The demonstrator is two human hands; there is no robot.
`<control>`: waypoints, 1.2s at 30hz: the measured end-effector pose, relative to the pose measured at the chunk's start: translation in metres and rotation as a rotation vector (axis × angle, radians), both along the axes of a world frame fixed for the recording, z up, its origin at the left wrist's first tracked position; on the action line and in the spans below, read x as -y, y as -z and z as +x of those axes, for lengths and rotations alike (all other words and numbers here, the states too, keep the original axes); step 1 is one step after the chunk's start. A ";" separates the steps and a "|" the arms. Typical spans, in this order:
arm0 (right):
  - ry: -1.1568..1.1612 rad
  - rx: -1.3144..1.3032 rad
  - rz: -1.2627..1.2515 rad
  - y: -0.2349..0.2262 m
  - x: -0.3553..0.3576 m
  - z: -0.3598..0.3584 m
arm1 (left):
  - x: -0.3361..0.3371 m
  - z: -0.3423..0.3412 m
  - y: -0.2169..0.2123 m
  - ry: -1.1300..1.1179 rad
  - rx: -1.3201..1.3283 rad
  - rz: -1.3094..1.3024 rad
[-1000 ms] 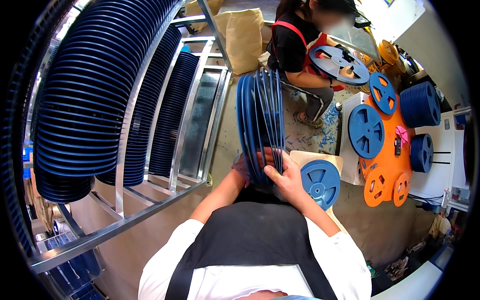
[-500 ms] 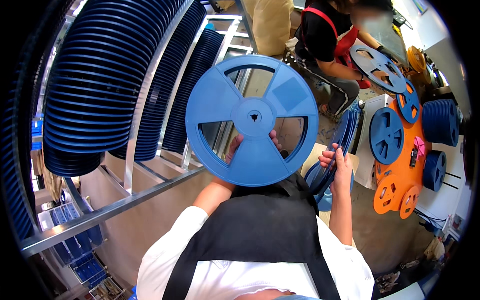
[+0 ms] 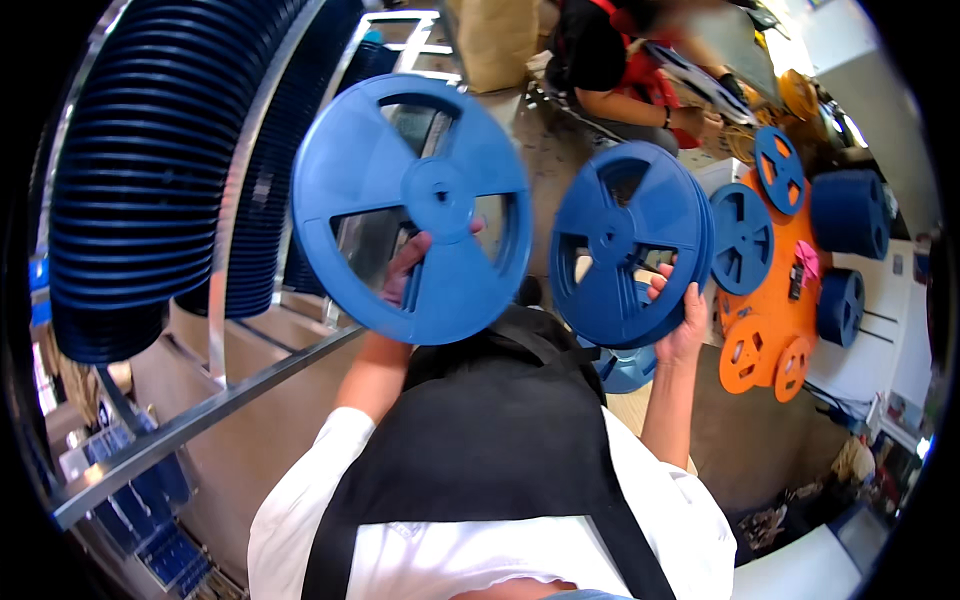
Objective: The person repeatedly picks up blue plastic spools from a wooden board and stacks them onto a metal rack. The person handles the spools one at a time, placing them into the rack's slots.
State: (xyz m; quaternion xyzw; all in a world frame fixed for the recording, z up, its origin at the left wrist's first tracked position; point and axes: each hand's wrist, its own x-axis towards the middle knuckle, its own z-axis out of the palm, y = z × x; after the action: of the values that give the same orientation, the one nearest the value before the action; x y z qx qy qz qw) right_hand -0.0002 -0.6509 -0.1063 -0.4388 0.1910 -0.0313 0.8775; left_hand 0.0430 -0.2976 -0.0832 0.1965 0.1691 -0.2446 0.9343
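My left hand [image 3: 405,268] is closed on a large blue plastic reel [image 3: 455,285], gripping it from behind; fingers show through its cut-outs. The reel stands tilted with its broad face toward me. To its right, my right hand [image 3: 685,325] grips a small stack of blue reels [image 3: 655,225] at the right rim, with fingertips in a cut-out and the thumb outside. The two holdings are apart. Partly hidden below the stack, another blue reel [image 3: 628,372] lies over a pale wooden surface.
A metal rack [image 3: 225,400] packed with rows of dark blue reels [image 3: 145,180] stands at left. At right, an orange panel [image 3: 765,310] bears blue and orange reels, with blue stacks [image 3: 850,215] beside it. A co-worker [image 3: 600,65] in red and black handles a reel ahead.
The left hand's reel has moved left. My right hand has turned its stack from nearly edge-on to facing me. The co-worker's reel has tilted to a steeper angle.
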 end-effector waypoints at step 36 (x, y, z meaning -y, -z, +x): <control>-0.684 0.431 -0.579 -0.081 -0.164 0.012 | 0.036 -0.009 0.017 0.181 0.248 -0.037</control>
State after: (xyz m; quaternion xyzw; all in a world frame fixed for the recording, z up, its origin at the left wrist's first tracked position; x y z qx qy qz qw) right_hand 0.0118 -0.4867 -0.0256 -0.6856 -0.1662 0.1166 0.6991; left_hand 0.0339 -0.3340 -0.0999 0.2223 0.0296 -0.3049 0.9256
